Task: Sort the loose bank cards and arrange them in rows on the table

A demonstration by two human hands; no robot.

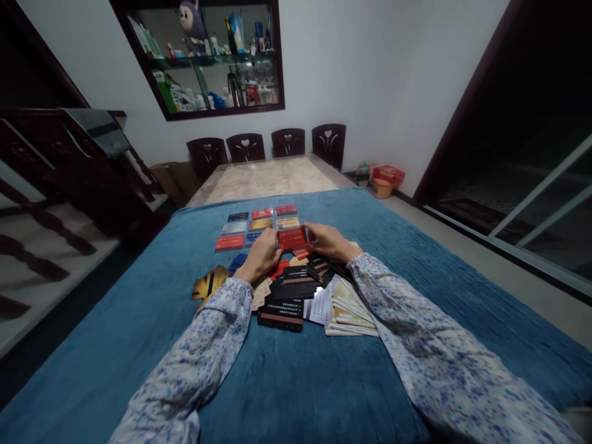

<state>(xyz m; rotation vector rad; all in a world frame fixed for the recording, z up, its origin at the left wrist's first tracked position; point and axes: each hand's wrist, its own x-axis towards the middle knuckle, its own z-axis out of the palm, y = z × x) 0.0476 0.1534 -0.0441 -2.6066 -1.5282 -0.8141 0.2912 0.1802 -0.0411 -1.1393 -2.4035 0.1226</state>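
My left hand [261,253] and my right hand [329,240] pinch a red card [292,238] by its two sides, at the near right corner of a grid of cards. In that grid, a red card [229,242] and a blue card [253,238] lie left of it, the blue one partly behind my left hand. Farther back are a gold card [261,224] and a dark card [238,217]. Below my hands spreads a loose heap: black cards [295,282], white-and-gold cards [349,311], beige cards [261,294] and black-and-gold cards [210,283]. My forearms cover parts of the heap.
A blue cloth [296,382] covers the near part of the long table [277,179]. Dark chairs [246,147] stand at its far end. A wooden railing [46,148] runs at the left. An orange bucket [383,187] sits on the floor at the back right.
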